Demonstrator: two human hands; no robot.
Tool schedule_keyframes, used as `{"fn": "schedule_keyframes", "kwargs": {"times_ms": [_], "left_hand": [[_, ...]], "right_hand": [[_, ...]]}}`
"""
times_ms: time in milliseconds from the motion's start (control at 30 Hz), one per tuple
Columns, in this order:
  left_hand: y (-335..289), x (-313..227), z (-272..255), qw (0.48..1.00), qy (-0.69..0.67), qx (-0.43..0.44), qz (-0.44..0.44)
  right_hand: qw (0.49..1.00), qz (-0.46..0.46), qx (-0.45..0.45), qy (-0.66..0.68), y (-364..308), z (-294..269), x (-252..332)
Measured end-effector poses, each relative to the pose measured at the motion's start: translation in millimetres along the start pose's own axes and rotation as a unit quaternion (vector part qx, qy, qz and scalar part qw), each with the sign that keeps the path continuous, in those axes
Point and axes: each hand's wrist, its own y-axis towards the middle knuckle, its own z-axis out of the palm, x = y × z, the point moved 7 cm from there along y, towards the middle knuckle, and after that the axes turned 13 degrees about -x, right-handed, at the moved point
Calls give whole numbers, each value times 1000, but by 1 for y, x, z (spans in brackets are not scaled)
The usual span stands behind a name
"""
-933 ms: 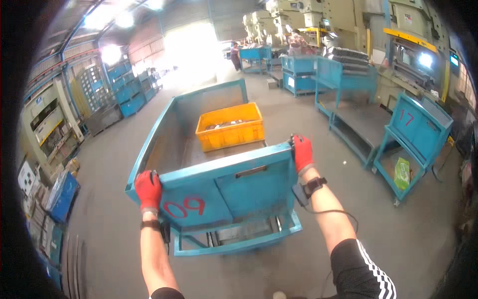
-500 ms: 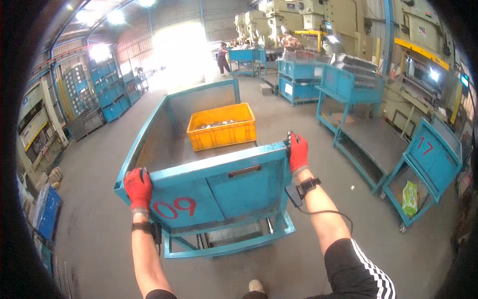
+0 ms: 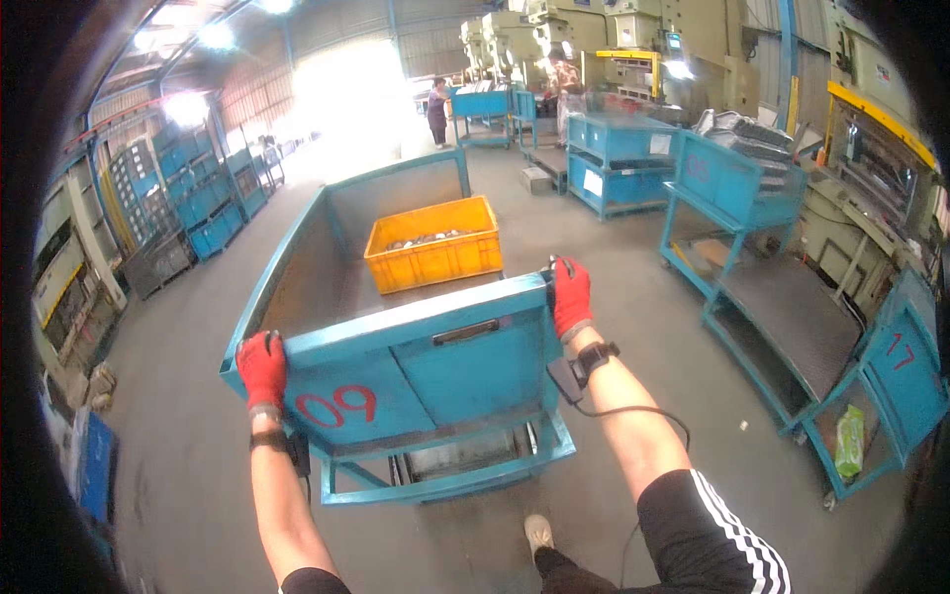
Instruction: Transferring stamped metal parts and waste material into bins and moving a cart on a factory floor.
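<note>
A blue metal cart (image 3: 475,371) with raised walls stands in front of me, red markings painted on its near panel. My left hand (image 3: 261,371), in a red glove, is closed over the left end of the cart's near top rim. At the right end of the same rim, my right hand (image 3: 571,299), also red-gloved, grips the corner; its fingertips are partly hidden. Inside the cart sits a yellow plastic crate (image 3: 435,265), apart from both hands. Small metal pieces (image 3: 427,241) lie in the crate.
Along the right stand a low blue trolley (image 3: 886,361) holding a green packet (image 3: 849,441), a loaded blue cart (image 3: 737,178) and stacked blue bins (image 3: 618,188). Press machines line that side. Blue racks (image 3: 203,188) stand left. Two people (image 3: 437,111) are far ahead.
The cart and I have moved forward over the floor. Carts and bins on the right now appear nearer and farther right. Both hands have kept their hold; my visible foot has shifted.
</note>
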Motion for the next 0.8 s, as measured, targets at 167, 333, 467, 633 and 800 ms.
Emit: {"fn": "schedule_keyframes", "kwargs": {"times_ms": [167,333,467,633,800], "left_hand": [[65,16,124,999,24,46,-11],[126,31,240,994,64,68,-55],[189,27,332,995,62,58,-59],[253,54,421,996,54,43,-54],[308,8,519,998,43,36,-20]], "right_hand": [[996,-48,-15,-75,60,107,-60],[996,-19,-4,-92,113,201,-127],[996,-26,4,-87,175,276,-170],[995,2,34,-90,225,378,-219],[995,-57,-17,-75,298,442,-295]]}}
